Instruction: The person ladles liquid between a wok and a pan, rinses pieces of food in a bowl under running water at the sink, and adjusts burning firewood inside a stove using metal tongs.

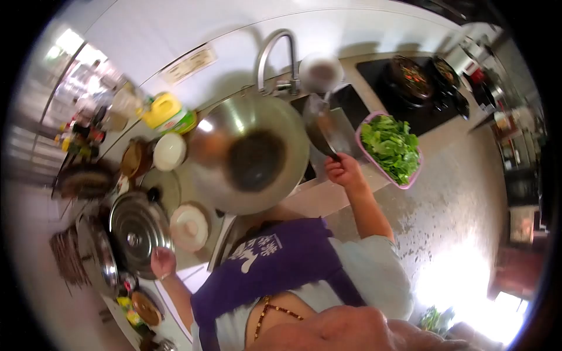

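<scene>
A large metal wok [254, 153] with a darkened bottom sits below the faucet. My right hand [344, 171] is closed around the dark handle of a metal utensil [325, 131], whose shape is partly blurred, between the wok and a pink basket [417, 173] of green leaves [391, 145]. At the left, my left hand [163, 262] has its fingers closed at the edge of a round metal lid [136, 225] with a knob. A white bowl [170, 151] and a white plate [188, 227] lie between the lid and the wok.
A curved faucet [263, 58] stands behind the wok, beside a white bowl [321, 72]. Two filled dark pans [410, 81] rest on a black cooktop [374, 73]. A yellow jug [167, 112], bottles and another lidded pan [96, 254] are on the left.
</scene>
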{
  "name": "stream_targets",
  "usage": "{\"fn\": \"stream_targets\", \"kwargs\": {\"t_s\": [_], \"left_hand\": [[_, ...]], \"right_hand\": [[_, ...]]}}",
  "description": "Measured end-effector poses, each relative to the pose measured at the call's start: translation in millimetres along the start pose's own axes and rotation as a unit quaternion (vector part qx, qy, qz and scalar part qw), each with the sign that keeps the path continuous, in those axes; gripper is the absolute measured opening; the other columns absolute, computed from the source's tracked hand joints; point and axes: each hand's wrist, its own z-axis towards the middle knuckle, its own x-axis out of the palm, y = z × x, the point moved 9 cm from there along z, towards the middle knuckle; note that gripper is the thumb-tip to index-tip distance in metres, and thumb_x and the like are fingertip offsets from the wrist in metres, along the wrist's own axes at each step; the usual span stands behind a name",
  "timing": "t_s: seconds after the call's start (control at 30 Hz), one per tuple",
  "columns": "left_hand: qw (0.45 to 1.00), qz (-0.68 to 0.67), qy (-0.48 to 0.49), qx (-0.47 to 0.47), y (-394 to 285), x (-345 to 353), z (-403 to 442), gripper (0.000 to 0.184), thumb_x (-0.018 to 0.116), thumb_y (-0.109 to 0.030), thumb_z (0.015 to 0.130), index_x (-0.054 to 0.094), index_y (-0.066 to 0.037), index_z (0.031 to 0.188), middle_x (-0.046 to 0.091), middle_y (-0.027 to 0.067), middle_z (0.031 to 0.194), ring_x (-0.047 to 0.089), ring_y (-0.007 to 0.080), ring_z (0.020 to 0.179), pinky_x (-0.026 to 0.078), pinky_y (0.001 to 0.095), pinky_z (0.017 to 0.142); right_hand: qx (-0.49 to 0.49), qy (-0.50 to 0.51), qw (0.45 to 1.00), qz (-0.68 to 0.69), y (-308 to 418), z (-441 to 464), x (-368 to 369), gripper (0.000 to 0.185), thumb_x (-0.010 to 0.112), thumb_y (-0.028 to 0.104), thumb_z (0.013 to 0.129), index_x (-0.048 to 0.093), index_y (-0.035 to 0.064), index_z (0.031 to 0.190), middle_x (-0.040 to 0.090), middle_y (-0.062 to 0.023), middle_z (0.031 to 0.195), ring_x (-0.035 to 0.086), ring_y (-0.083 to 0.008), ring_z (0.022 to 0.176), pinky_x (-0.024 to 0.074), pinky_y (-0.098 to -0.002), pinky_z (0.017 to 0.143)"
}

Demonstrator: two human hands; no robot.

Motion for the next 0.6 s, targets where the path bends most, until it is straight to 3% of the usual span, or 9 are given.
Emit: {"fn": "stream_targets", "kwargs": {"t_s": [0.07, 0.1, 0.2, 0.27, 0.37, 0.47, 0.53, 0.57, 0.6], "left_hand": [[0.987, 0.101, 0.127, 0.000, 18, 37, -26, 0.016, 0.050, -0.017, 0.088, 0.057, -0.007, 0.077, 0.060, 0.0057, 0.071, 0.057, 0.0169, 0.069, 0.046, 0.0297, 0.061], [0.992, 0.101, 0.074, 0.008, 23, 42, -39, 0.017, 0.051, -0.018, 0.089, 0.058, -0.008, 0.078, 0.060, 0.0053, 0.072, 0.057, 0.0168, 0.068, 0.046, 0.0295, 0.061], [0.980, 0.166, 0.089, 0.068, 30, 66, -67, 0.012, 0.052, -0.018, 0.089, 0.058, -0.009, 0.083, 0.059, 0.0040, 0.071, 0.056, 0.0158, 0.067, 0.046, 0.0283, 0.058], [0.946, 0.273, 0.102, 0.143, 30, 85, -87, 0.008, 0.055, -0.018, 0.088, 0.056, -0.010, 0.086, 0.058, 0.0028, 0.073, 0.056, 0.0151, 0.065, 0.046, 0.0272, 0.057], [0.855, 0.455, 0.072, 0.239, 39, 129, -122, 0.019, 0.057, -0.016, 0.086, 0.054, -0.005, 0.100, 0.056, 0.0028, 0.081, 0.054, 0.0103, 0.070, 0.046, 0.0231, 0.061], [0.724, 0.593, 0.167, 0.312, 51, 163, -139, 0.024, 0.060, -0.014, 0.083, 0.053, -0.002, 0.103, 0.057, 0.0028, 0.083, 0.055, 0.0113, 0.075, 0.046, 0.0235, 0.065], [0.523, 0.701, 0.205, 0.440, 60, 201, -174, 0.037, 0.065, -0.014, 0.077, 0.052, -0.003, 0.110, 0.054, 0.0121, 0.107, 0.054, 0.0226, 0.098, 0.046, 0.0341, 0.083], [0.375, 0.747, 0.219, 0.503, 68, 221, -192, 0.050, 0.068, -0.012, 0.072, 0.049, -0.005, 0.117, 0.044, 0.0159, 0.126, 0.043, 0.0309, 0.118, 0.037, 0.0399, 0.097], [0.305, 0.758, 0.240, 0.524, 76, 235, -208, 0.064, 0.071, -0.014, 0.067, 0.043, -0.006, 0.125, 0.035, 0.0165, 0.135, 0.029, 0.0336, 0.129, 0.024, 0.0437, 0.106]], "right_hand": [[0.014, 0.008, 0.999, -0.034, -23, -20, 5, 0.022, 0.044, 0.020, 0.084, 0.045, 0.0033, 0.069, 0.040, -0.0015, 0.058, 0.035, -0.0069, 0.045, 0.0240, -0.0170, 0.030], [0.013, 0.006, 0.997, -0.075, -33, -29, 3, 0.023, 0.045, 0.020, 0.083, 0.045, 0.0028, 0.068, 0.039, -0.0015, 0.057, 0.035, -0.0070, 0.045, 0.0245, -0.0171, 0.030], [-0.002, -0.010, 0.977, -0.215, -48, -54, -22, 0.025, 0.049, 0.023, 0.081, 0.049, 0.0020, 0.069, 0.044, -0.0024, 0.058, 0.036, -0.0080, 0.043, 0.0267, -0.0178, 0.032], [-0.064, -0.077, 0.934, -0.342, -48, -74, -35, 0.025, 0.049, 0.023, 0.080, 0.050, 0.0020, 0.068, 0.045, -0.0033, 0.055, 0.036, -0.0086, 0.041, 0.0268, -0.0191, 0.032], [-0.165, -0.112, 0.833, -0.516, -58, -98, 3, 0.023, 0.050, 0.021, 0.080, 0.052, 0.0017, 0.067, 0.048, -0.0054, 0.054, 0.038, -0.0097, 0.039, 0.0267, -0.0210, 0.032], [-0.184, -0.075, 0.745, -0.637, -76, -97, 44, 0.020, 0.051, 0.018, 0.079, 0.053, 0.0016, 0.068, 0.052, -0.0072, 0.055, 0.041, -0.0106, 0.039, 0.0264, -0.0221, 0.033], [-0.158, 0.016, 0.696, -0.700, -99, -77, 80, 0.018, 0.053, 0.015, 0.078, 0.052, 0.0032, 0.065, 0.049, -0.0048, 0.053, 0.040, -0.0106, 0.038, 0.0261, -0.0226, 0.033], [-0.164, -0.013, 0.695, -0.700, -104, -64, 88, 0.017, 0.053, 0.015, 0.078, 0.052, 0.0041, 0.065, 0.047, -0.0030, 0.052, 0.039, -0.0103, 0.037, 0.0262, -0.0227, 0.033], [-0.169, -0.040, 0.692, -0.701, -108, -49, 94, 0.016, 0.053, 0.016, 0.077, 0.052, 0.0051, 0.064, 0.044, -0.0013, 0.051, 0.038, -0.0100, 0.037, 0.0263, -0.0228, 0.033]]}}
